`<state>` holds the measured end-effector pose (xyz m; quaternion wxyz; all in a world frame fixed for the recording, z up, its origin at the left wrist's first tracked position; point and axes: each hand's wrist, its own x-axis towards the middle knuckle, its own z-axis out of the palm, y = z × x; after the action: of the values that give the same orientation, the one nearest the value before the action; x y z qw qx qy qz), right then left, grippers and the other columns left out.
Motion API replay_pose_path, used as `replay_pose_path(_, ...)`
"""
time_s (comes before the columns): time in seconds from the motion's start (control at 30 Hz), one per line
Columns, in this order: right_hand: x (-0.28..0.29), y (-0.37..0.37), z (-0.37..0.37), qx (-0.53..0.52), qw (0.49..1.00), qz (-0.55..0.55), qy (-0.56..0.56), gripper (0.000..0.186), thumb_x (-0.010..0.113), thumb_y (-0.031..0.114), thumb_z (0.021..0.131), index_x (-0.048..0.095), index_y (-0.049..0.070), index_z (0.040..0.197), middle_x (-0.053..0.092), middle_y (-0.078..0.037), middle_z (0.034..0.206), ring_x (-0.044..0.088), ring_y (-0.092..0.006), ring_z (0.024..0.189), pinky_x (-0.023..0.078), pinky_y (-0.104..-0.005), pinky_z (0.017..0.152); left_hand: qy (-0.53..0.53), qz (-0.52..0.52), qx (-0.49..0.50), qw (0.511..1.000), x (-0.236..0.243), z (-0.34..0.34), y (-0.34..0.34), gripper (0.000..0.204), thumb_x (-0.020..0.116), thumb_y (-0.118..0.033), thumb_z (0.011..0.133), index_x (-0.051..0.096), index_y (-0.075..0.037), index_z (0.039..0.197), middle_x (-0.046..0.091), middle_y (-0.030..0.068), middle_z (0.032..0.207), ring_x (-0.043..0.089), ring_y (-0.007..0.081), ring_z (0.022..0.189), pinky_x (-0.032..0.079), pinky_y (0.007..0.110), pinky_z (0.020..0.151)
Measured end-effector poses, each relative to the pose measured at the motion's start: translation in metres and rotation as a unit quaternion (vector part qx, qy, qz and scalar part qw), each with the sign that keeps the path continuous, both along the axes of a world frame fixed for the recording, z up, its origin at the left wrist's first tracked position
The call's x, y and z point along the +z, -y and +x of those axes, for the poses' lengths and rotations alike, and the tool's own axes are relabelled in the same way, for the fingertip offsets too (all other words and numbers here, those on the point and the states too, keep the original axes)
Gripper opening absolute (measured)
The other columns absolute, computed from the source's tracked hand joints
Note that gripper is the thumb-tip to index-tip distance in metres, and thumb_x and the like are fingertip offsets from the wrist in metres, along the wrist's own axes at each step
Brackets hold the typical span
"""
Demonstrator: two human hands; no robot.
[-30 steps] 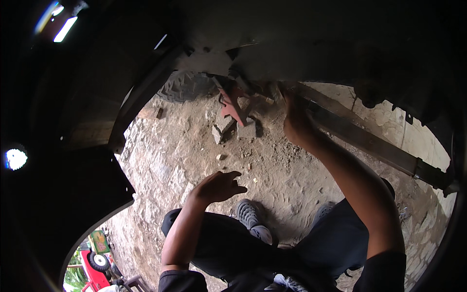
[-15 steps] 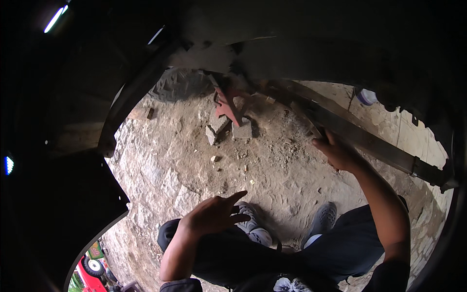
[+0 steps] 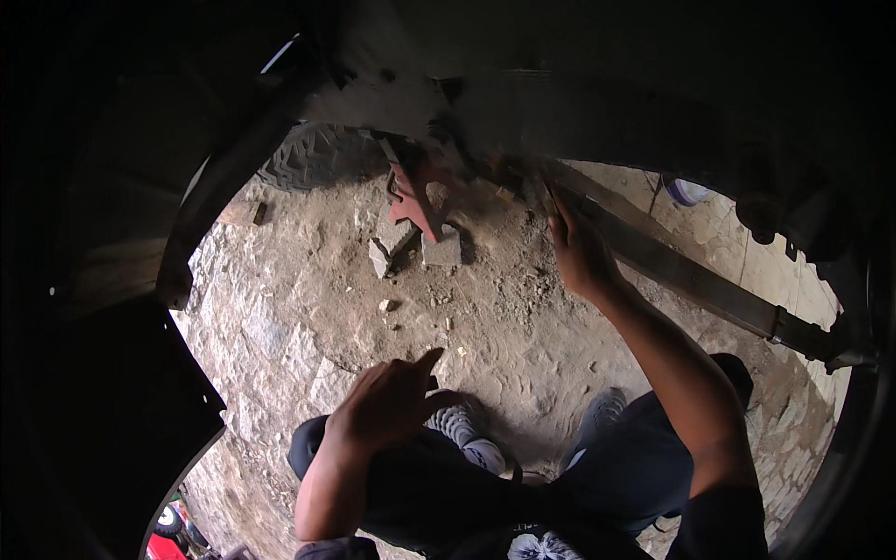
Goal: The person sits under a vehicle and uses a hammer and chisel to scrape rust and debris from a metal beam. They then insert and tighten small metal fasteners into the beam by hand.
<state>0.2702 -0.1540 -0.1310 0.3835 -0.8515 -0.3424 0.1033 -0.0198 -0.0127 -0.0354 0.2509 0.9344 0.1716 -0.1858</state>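
Observer: State the tool's position.

Operator: From my remote seat I see one slim tool point(image 3: 548, 193) in the right hand point(image 3: 583, 257), raised beside the upper-left end of the long dark bar point(image 3: 691, 275). Shadow hides its tip; contact cannot be confirmed.

Observer: Fingers?

Operator: My right fingers are closed around the tool. My left hand point(image 3: 383, 403) is empty, fingers loosely spread above the knee.

Observer: Hazards?

Operator: I judge three. A slip off the bar could drive my knuckles into metal. Loosened grit could fall from the dark underside point(image 3: 597, 112). If the red stand point(image 3: 420, 201) bears load, uneven footing at the grey blocks point(image 3: 441, 248) could let it shift; I cannot tell whether it does.

Observer: Count, working outward.

Operator: One tool, one long bar, one red stand, two grey blocks, one large tyre point(image 3: 317, 159) behind the stand, two grey shoes point(image 3: 455, 425) on the dirt ground point(image 3: 523, 345).
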Motion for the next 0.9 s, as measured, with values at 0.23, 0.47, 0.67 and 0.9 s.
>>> replay_pose_path(0.23,-0.024,-0.046,-0.003,-0.093,0.994,0.062,0.008,0.056,0.032,0.033,0.116,0.020,0.019,0.169,0.061,-0.031,0.142,0.075,-0.0445,0.088,0.062,-0.0552,0.081,-0.109,-0.208,-0.097,0.967,0.031,0.041,0.028,0.069,0.075,-0.041,0.098,0.049,-0.011,0.155,0.079,0.0161,0.092,0.077,0.0379,0.089,0.061,0.045,0.082)
replay_pose_path(0.47,-0.049,-0.044,0.029,-0.094,0.994,0.045,-0.025,0.061,0.033,0.038,0.116,0.013,0.017,0.169,0.073,-0.026,0.112,0.064,-0.0244,0.047,0.061,-0.0422,0.052,-0.087,-0.176,-0.086,0.977,0.030,0.027,0.035,0.071,0.074,-0.048,0.096,0.053,-0.006,0.149,0.079,0.0194,0.101,0.076,0.0399,0.097,0.060,0.048,0.086)
replay_pose_path(0.67,-0.029,-0.008,-0.037,-0.069,0.976,0.021,-0.203,0.065,0.035,0.037,0.116,0.002,0.026,0.170,0.072,-0.024,0.088,0.065,-0.0277,0.048,0.060,-0.0438,0.050,-0.138,-0.149,-0.090,0.975,0.020,0.006,0.021,0.070,0.076,-0.047,0.094,0.055,-0.008,0.149,0.077,0.0225,0.100,0.075,0.0426,0.094,0.060,0.050,0.085)
replay_pose_path(0.9,-0.033,-0.055,-0.026,-0.128,0.984,0.066,-0.105,0.067,0.040,0.025,0.114,0.004,0.021,0.170,0.039,-0.028,0.162,0.076,-0.0444,0.093,0.064,-0.0507,0.073,-0.065,-0.134,-0.106,0.983,0.036,0.044,0.031,0.076,0.081,-0.039,0.090,0.050,-0.009,0.153,0.077,0.0225,0.098,0.076,0.0414,0.093,0.059,0.049,0.085)
